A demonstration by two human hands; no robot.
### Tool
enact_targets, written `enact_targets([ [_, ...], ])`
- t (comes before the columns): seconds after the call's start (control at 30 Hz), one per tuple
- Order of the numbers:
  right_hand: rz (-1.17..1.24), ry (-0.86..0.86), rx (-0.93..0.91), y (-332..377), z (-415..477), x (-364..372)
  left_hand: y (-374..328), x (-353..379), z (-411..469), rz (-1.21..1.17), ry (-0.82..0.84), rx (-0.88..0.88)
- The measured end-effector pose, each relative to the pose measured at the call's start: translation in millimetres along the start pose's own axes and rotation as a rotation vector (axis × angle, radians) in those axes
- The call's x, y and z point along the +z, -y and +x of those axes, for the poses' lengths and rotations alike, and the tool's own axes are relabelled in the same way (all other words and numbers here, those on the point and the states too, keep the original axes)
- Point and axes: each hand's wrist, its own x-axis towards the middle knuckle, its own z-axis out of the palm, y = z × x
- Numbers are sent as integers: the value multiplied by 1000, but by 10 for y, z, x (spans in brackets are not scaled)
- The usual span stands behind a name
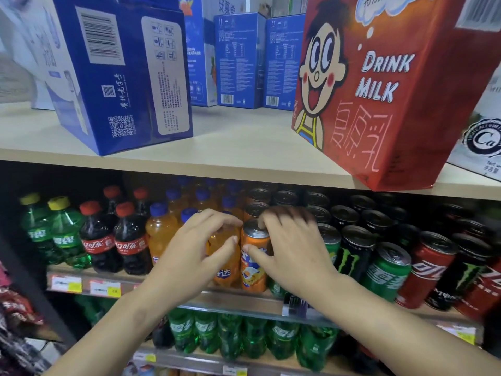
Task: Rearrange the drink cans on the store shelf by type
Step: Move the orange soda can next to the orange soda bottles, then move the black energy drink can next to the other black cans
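Two hands reach into the middle shelf [238, 299]. The right hand [290, 248] grips an orange can [253, 270] at the shelf's front edge, thumb on its label and fingers curled over its rim. The left hand [195, 253] is half open, fingers spread against an orange soda bottle [222, 248] just left of that can; whether it grips the bottle cannot be told. Green, black and red cans [387, 270] stand to the right
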Motion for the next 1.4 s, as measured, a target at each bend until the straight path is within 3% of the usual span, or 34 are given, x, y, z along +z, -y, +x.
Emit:
enact_targets([
  [0.27,402,63,37,-429,-604,-504,-279,125,-38,11,58,59],
  [0.5,471,88,253,-1176,-1395,-730,-855,759,192,-6,108,234],
  [0.73,488,21,399,-1749,-1796,-858,-1404,1354,384,-116,150,251],
  [0.93,441,-16,417,-2104,-1837,-913,-1527,1652,602,221,183,312],
  [1.4,336,-20,358,-2506,-1539,-862,-1453,1853,827,515,192,373],
])
